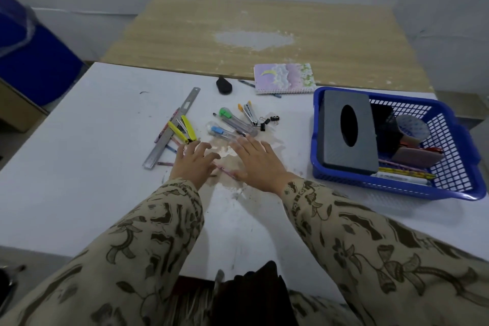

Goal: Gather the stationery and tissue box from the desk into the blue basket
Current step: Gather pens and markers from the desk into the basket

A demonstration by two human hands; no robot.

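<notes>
Basket [383,184] right of the right hand [258,164], tissue box [330,145] in its left part. Ruler [169,132] left of the left hand [194,164]. Binder clips [270,122] beyond both hands, notebook [284,78] farther behind.

Left grip [194,164], right grip [258,164], fingers spread

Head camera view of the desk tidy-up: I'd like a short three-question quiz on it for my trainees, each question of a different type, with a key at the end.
1. True or false: the grey tissue box already lies in the blue basket.
2. Where is the spiral notebook? A in the basket; B on the desk, outside the basket; C on the floor.
3. Short answer: what do the left hand and right hand grip?
Key: 1 true; 2 B; 3 nothing, both are open with fingers spread.
</notes>
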